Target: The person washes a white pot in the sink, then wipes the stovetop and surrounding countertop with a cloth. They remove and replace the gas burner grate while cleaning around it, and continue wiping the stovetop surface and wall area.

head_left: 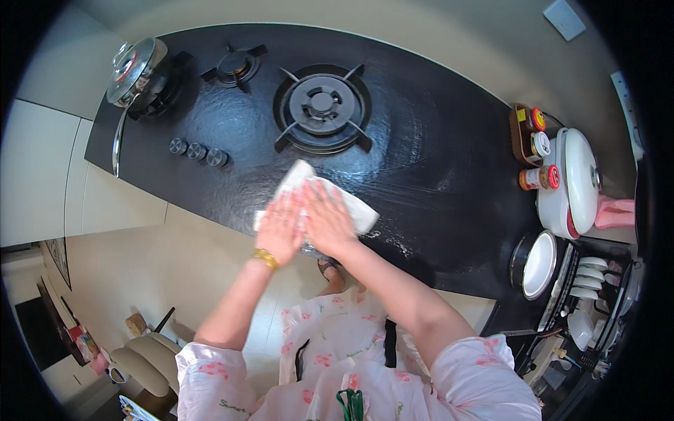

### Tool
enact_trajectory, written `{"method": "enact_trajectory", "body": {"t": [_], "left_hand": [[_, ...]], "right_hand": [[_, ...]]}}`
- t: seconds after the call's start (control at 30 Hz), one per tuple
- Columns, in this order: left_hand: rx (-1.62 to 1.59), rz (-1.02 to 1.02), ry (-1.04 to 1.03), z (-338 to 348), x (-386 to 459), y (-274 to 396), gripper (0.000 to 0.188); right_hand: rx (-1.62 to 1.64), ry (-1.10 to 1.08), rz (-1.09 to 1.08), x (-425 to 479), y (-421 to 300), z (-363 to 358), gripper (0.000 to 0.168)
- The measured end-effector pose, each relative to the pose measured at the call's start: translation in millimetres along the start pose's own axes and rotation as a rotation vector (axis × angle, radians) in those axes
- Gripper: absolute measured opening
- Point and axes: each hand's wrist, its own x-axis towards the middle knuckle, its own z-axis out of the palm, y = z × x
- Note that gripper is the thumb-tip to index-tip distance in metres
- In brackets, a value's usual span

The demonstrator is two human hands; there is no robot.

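Observation:
My left hand (280,225) and my right hand (327,217) lie side by side on a folded white cloth (359,211), pressing it flat with extended fingers. A gold bracelet (266,258) circles my left wrist. Beneath the cloth is the front part of a black cooktop (421,158), whose surface shows wet, shiny streaks. Just beyond my fingertips is the large gas burner (322,104) with its metal pan supports. Slight blur covers the fingers, and part of the cloth is hidden under them.
To the left stand three control knobs (197,151), a small burner (232,63) and a lidded steel saucepan (138,71), its handle reaching over the edge. On the right are jars (538,178), a white lidded cooker (576,181), a white-lined pot (538,264) and a dish rack (559,287).

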Motion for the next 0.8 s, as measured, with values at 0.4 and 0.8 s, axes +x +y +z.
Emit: {"method": "enact_trajectory", "body": {"t": [0.4, 0.8], "left_hand": [[0.08, -0.168, -0.042, -20.9, 10.6, -77.2, 0.068], [-0.144, 0.179, 0.08, 2.6, 119.2, 60.9, 0.064]], "right_hand": [[0.063, 0.012, -0.038, 83.9, -46.2, 26.2, 0.058], [-0.046, 0.277, 0.366, 1.6, 76.5, -23.5, 0.058]]}}
